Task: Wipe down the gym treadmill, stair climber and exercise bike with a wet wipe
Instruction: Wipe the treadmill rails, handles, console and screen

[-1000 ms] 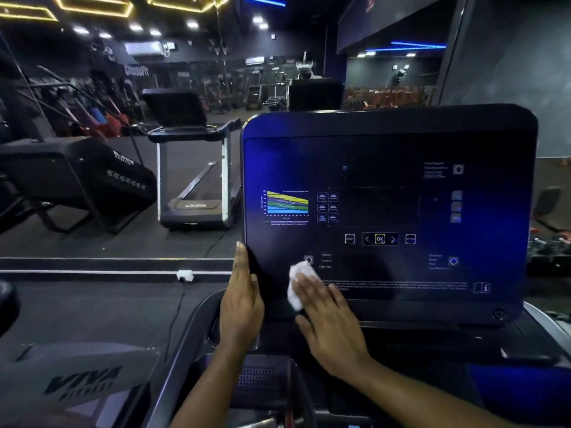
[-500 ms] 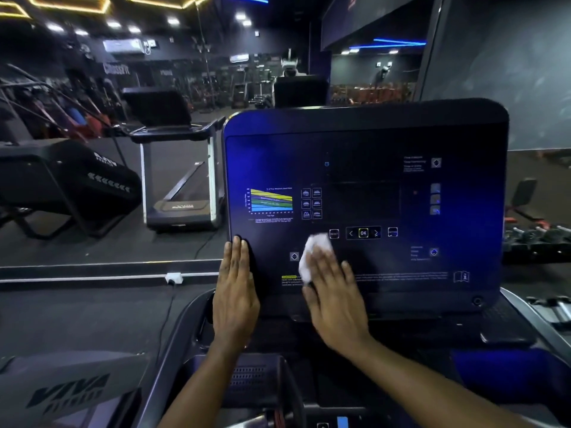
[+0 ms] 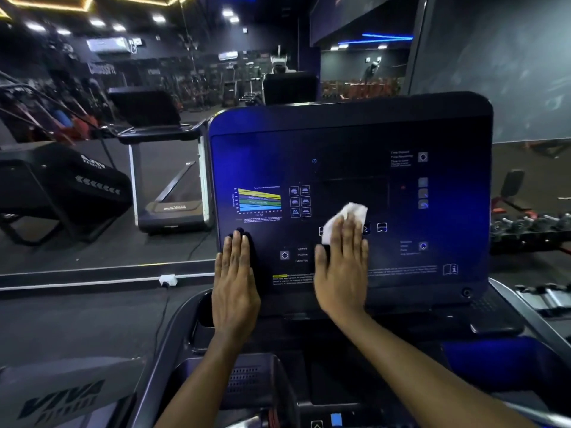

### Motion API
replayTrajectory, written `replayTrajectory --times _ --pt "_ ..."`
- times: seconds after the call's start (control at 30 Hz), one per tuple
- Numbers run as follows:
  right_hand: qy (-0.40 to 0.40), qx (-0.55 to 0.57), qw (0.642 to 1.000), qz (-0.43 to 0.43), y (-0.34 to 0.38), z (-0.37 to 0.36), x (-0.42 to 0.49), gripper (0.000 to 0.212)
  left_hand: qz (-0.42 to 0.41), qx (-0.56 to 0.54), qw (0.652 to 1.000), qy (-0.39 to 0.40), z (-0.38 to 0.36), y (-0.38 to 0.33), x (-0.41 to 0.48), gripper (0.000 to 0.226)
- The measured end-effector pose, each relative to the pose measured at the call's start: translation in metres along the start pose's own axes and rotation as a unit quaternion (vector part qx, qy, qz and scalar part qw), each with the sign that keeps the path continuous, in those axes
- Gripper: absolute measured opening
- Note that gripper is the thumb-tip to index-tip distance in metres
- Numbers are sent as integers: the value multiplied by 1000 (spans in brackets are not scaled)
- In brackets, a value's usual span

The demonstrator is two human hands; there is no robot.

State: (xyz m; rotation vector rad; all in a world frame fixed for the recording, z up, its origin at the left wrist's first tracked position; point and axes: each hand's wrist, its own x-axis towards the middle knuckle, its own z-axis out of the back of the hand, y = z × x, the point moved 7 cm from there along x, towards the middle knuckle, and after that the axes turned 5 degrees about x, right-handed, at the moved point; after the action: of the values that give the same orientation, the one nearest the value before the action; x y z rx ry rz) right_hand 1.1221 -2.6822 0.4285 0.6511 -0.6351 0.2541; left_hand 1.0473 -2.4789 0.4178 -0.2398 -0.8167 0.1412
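Hands first: your left hand [image 3: 236, 285] lies flat on the near-left corner of the treadmill console [image 3: 448, 196], fingers straight, gripping nothing, just bracing. Your right hand [image 3: 343, 273] is flat too, fingers straight and together, pressing the wipe [image 3: 347, 219] onto the panel rather than clutching it. The wipe sits mid-panel over the button row [image 3: 382, 227], with its far edge poking out past your fingertips, just below the dark display window [image 3: 352, 193].

Step in hand, as I read it, is the console face; the rest of this treadmill plus the other two machines are likely left.
- Use the whole palm with even pressure and overlapping side-to-side passes.
- Go light over the buttons. The panel looks unlit, but I can't tell if it's live.
- The wipe is bunched. Flatten it so more of it touches.
- Work towards the far edge and the right column of icons [image 3: 422, 193]. I can't tell what's been covered.

Around you:
- The vented tray [image 3: 247, 381] is near, under your left forearm.
- A dark flat slab [image 3: 491, 322] lies on the right shelf. It could be a phone, I can't tell, so lift it before wiping there.

Beyond the console:
- A plug block [image 3: 167, 280] sits on the floor strip to the left, so watch for drips.
- Another treadmill [image 3: 173, 186] is far left, and the stair climber [image 3: 61, 186] is further left.
- A dumbbell rack [image 3: 531, 223] is far right.

Nothing blocks your stroke.
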Motion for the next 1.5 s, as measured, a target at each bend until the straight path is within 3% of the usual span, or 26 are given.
replayTrajectory --times 0.1,0.2,0.3,0.43,0.5,0.57,0.63,0.7,0.77,0.83,0.87,0.93,1.0,1.07,1.17,1.23,1.27,1.33,1.43,1.5 --pt "34 12 996 87 29 -15 -7 66 -27 -6 1000 10 -2 -18 13 60" --pt "95 -35 983 156 1 -21 -64 65 -49 -8 999 15 -9 -31 19 60" --pt "61 -33 995 74 -40 -2 -57 62 -51 3 999 20 -16 -31 19 61" --pt "-29 37 997 -65 -22 19 18 68 -59 -6 998 18 -16 -28 20 61" --pt "-12 31 999 0 5 8 18 70 -58 -4 998 15 -16 -29 19 63" --pt "58 4 994 97 19 -16 -26 68 -56 7 998 10 -16 -29 19 64" --pt "90 -26 986 139 2 -18 -70 65 -55 10 998 9 -16 -29 19 63" --pt "67 -31 993 93 -31 -7 -71 63 -60 10 998 8 -17 -28 20 62" --pt "15 -25 999 -21 -52 12 -39 66 -66 10 998 9 -16 -27 20 62" --pt "-43 12 993 -111 -49 25 1 70 -53 -1 999 6 -16 -27 19 61" --pt "-51 29 992 -112 -37 24 12 70 -45 -8 999 3 -16 -28 19 60" --pt "-20 28 999 -18 -8 8 4 69 -46 -21 999 -9 -13 -36 20 60" --pt "62 -1 994 88 1 -15 -46 66 -74 -28 997 -14 -13 -49 24 60" --pt "82 -30 991 103 -25 -13 -84 64 -100 -49 994 -9 -15 -64 30 60" --pt "2 -21 999 -47 -76 17 -51 65 -122 -64 991 -1 -20 -81 39 59" --pt "-63 10 984 -164 -91 40 -7 68 -130 -61 990 11 -25 -90 41 59" --pt "-73 31 980 -183 -85 43 9 70 -130 -57 990 13 -27 -93 41 60" --pt "-60 38 990 -122 -61 36 12 69 -125 -48 991 7 -31 -95 42 62" --pt "36 4 999 19 -43 10 -49 66 -118 -35 992 -8 -35 -93 42 64" --pt "37 -20 999 -14 -74 15 -71 64 -118 -31 992 -11 -37 -92 41 65"
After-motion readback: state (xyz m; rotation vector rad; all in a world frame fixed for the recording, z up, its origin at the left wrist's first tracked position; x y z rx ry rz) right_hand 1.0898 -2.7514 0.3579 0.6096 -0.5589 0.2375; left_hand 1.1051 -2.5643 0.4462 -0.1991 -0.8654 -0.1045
